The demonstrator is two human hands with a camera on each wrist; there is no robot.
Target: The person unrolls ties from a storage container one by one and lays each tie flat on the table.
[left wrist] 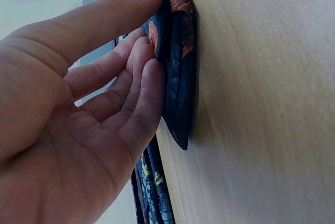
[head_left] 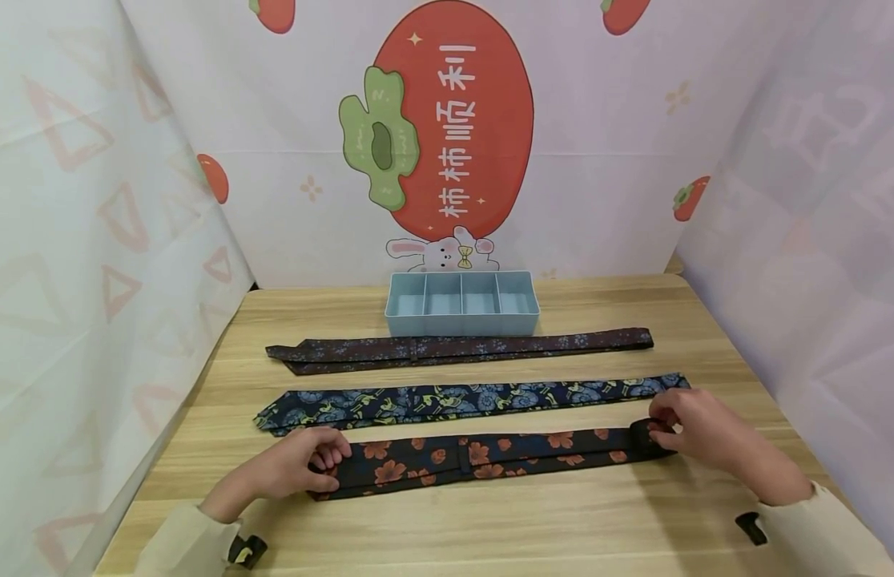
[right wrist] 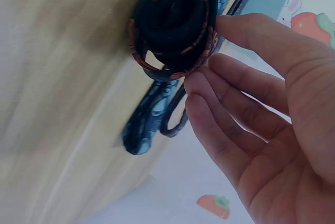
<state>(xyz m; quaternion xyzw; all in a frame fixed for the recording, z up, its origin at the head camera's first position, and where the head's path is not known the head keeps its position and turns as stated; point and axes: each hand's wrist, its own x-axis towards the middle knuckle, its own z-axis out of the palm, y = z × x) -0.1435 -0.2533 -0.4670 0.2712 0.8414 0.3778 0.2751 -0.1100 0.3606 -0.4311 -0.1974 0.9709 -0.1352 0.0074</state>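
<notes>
A dark necktie with orange flowers [head_left: 505, 457] lies nearest the front, its right end wound into a loose roll [right wrist: 175, 25]. My right hand [head_left: 699, 429] holds that roll between thumb and fingertips, on its outer side. At the tie's wide left end, my left hand [head_left: 295, 465] pinches the fabric, thumb on top and fingers beneath, as the left wrist view shows; the tie's pointed tip hangs past the fingers. Just behind lies a navy necktie with blue and yellow figures [head_left: 483, 401], its right end close to my right hand. Farther back rests a maroon necktie with small blue flowers [head_left: 454, 350].
A pale blue box with several compartments [head_left: 461, 324] stands behind the maroon tie. All of it is on a wood-grain table [head_left: 562, 529]. A white printed cloth [head_left: 288, 216] hangs behind and along both sides.
</notes>
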